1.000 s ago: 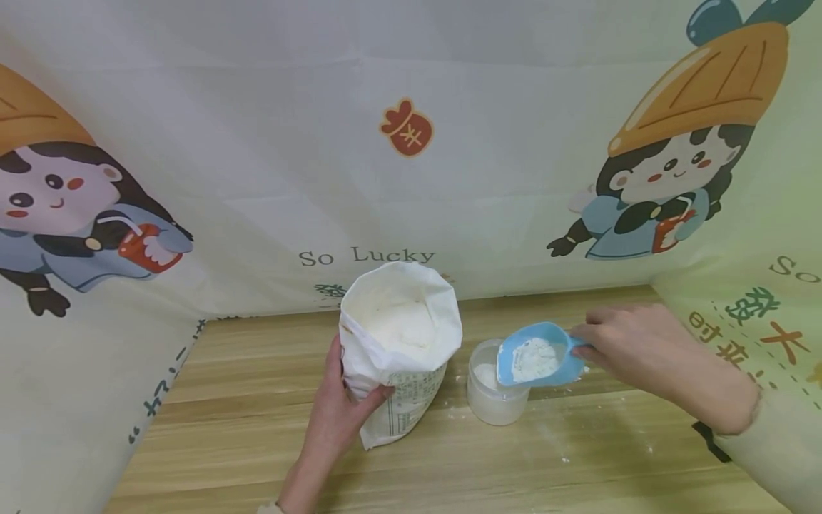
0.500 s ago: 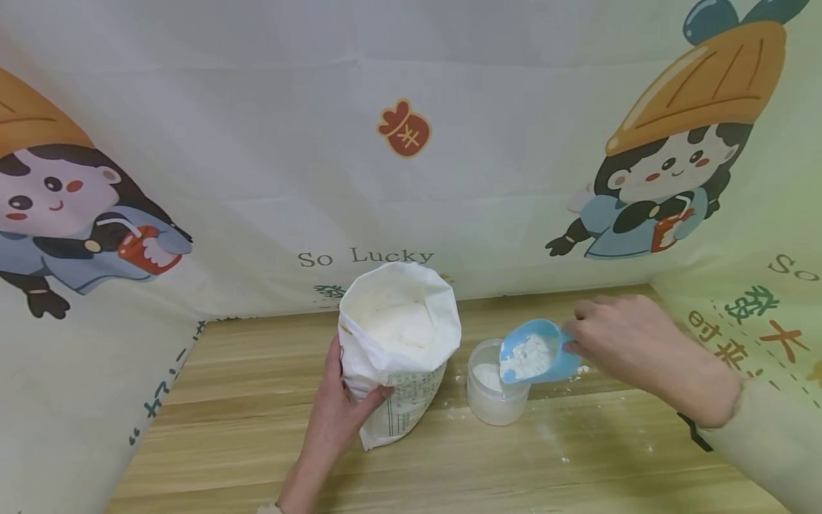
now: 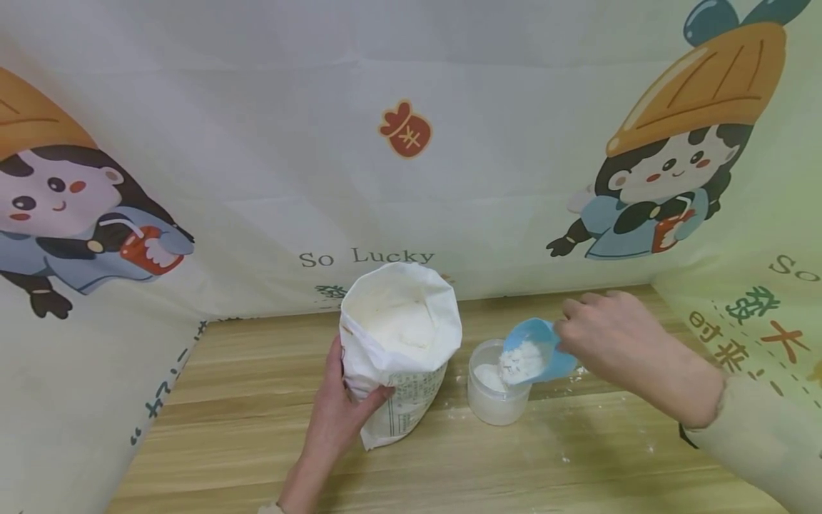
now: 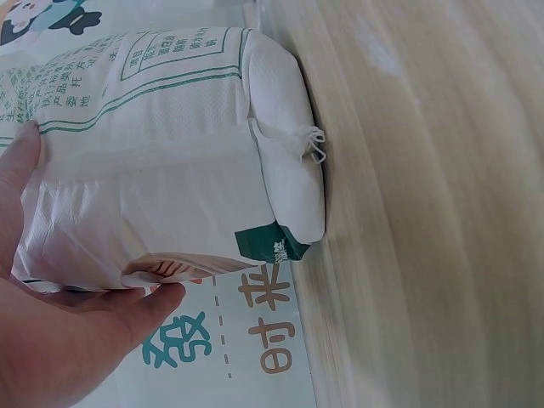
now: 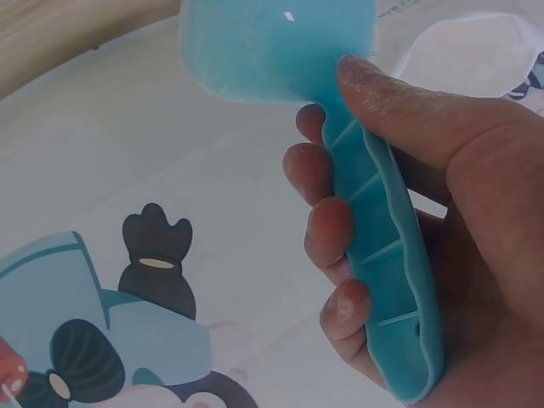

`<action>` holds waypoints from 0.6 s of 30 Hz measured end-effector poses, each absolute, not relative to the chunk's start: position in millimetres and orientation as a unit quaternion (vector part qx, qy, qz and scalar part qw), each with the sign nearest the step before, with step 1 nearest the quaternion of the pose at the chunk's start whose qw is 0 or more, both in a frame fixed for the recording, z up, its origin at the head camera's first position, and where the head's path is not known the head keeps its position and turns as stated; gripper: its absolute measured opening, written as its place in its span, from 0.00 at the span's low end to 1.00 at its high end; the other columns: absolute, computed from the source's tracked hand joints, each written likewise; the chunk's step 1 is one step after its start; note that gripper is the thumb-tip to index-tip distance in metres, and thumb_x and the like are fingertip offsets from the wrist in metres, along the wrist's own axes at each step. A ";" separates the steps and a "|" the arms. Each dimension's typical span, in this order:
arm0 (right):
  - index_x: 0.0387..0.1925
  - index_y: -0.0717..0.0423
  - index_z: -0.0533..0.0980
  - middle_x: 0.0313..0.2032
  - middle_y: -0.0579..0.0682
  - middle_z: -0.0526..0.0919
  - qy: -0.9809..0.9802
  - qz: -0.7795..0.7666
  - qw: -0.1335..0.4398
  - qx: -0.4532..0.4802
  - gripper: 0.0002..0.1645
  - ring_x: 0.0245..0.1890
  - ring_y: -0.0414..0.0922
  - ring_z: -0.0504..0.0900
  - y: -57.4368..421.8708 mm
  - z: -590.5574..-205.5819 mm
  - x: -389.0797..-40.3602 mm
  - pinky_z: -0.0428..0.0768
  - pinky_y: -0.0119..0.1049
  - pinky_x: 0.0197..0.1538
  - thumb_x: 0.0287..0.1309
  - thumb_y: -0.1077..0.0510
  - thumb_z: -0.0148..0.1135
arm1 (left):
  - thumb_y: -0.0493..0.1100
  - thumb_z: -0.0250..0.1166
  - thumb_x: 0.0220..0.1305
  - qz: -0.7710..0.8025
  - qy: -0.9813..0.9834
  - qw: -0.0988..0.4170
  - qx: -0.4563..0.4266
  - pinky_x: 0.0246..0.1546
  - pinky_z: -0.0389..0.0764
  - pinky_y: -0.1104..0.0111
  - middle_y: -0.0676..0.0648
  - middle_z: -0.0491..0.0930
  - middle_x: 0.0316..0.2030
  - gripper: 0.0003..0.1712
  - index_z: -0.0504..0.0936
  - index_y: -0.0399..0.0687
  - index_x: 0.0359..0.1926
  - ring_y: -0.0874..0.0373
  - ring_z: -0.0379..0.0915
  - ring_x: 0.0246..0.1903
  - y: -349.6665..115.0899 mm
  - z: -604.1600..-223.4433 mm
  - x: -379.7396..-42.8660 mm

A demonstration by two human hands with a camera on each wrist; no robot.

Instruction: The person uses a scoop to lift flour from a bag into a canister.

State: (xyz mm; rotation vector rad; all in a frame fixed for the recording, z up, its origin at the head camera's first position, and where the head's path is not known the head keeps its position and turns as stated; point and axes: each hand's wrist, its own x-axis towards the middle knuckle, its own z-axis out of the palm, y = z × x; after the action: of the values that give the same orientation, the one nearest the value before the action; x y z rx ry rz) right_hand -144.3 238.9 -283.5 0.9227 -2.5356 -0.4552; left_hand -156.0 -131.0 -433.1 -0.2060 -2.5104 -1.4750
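Note:
My left hand [image 3: 343, 403] grips the side of a white woven bag [image 3: 411, 400], thumb in front, fingers behind. The bag stands upright with its mouth wide, and white powder [image 3: 404, 332] shows inside. In the left wrist view the bag [image 4: 144, 170] has green print and a stitched bottom edge. My right hand [image 3: 616, 343] holds a blue scoop [image 3: 554, 363], its fingers curled round the ribbed handle [image 5: 382, 255] in the right wrist view. The scoop carries white powder and tilts down to the left over a clear round jar [image 3: 497, 407], which also contains white powder.
Powder specks lie on the wood-grain table [image 3: 244, 414] around and right of the jar. A printed cloth backdrop [image 3: 308, 143] stands along the back and sides. A small black object [image 3: 688, 437] shows partly beneath the right sleeve.
My right hand has shifted slightly left, tipping the scoop more steeply over the jar; the powder in it has slid toward the lip. The left hand and the bag have stayed put.

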 end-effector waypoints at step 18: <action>0.20 0.52 0.81 0.19 0.47 0.73 -0.883 -0.202 0.243 0.347 0.17 0.19 0.47 0.72 228.9 -282.3 -144.4 0.72 0.38 0.20 0.34 0.70 0.84 | 0.43 0.82 0.53 -0.509 -0.851 0.110 -0.069 0.64 0.72 0.42 0.38 0.66 0.73 0.69 0.44 0.59 0.84 0.38 0.69 0.67 -131.4 -433.9 -156.9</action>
State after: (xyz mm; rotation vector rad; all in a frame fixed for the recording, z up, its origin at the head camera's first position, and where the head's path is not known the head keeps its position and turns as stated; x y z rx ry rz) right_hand -144.4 228.9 -282.3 0.9488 -2.4119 -0.5518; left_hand -156.9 -131.4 -433.9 -0.2017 -2.5011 -1.4957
